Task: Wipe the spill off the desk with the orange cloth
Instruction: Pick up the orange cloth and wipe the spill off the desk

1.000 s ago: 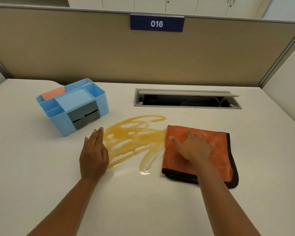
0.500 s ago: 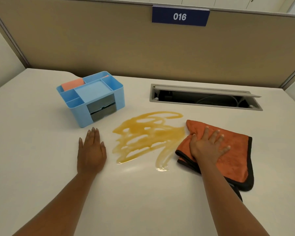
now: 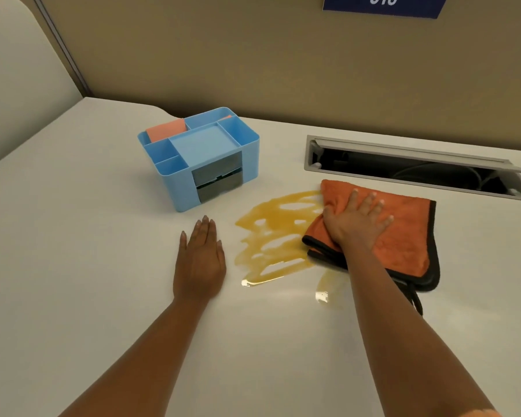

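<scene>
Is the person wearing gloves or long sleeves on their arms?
No gloves. The left hand and right hand are bare, with no rings or watch showing. Both forearms are uncovered; only a bit of orange sleeve shows at the bottom edge on the right arm.

One view only, worn on the head, looking forward and steeply down over the white desk [image 3: 73, 296] from close above its near edge. Both forearms entering from the bottom of the frame, left hand [image 3: 199, 260] and right hand [image 3: 354, 225] near the middle. Facing the tan partition [image 3: 223, 55] at the back, its blue number sign [image 3: 382, 4] cut by the top edge. Wide-angle bending visible along the desk's borders. No second view to share anything with.
</scene>
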Demonstrator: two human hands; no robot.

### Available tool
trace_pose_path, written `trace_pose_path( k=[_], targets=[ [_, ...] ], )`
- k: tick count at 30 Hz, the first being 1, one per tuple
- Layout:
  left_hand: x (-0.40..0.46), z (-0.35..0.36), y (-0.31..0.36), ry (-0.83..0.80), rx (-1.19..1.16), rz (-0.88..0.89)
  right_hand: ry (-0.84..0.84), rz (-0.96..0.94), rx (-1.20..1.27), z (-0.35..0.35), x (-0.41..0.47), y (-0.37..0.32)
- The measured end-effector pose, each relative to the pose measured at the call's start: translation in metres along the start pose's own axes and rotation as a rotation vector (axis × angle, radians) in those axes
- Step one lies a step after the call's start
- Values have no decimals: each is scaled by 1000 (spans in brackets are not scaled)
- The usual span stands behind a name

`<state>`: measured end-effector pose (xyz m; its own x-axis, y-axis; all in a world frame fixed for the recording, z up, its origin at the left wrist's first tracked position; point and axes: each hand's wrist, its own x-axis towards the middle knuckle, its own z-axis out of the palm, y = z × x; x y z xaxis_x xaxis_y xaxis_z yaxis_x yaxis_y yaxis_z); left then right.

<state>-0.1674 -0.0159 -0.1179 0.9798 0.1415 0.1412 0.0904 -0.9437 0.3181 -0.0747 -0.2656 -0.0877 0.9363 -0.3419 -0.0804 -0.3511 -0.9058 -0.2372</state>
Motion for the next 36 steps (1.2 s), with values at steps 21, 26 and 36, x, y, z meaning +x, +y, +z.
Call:
trace_pose_path(
  k=[21, 26, 36],
  targets=[
    [1, -6, -7, 16, -56, -59, -121, -795, -64, 38, -72, -53],
    [0, -7, -4, 18, -71, -61, -88, -634, -73, 27, -61, -23],
    [6, -9, -7, 50, -268, -93, -112, -664, -67, 39, -72, -77]
  ],
)
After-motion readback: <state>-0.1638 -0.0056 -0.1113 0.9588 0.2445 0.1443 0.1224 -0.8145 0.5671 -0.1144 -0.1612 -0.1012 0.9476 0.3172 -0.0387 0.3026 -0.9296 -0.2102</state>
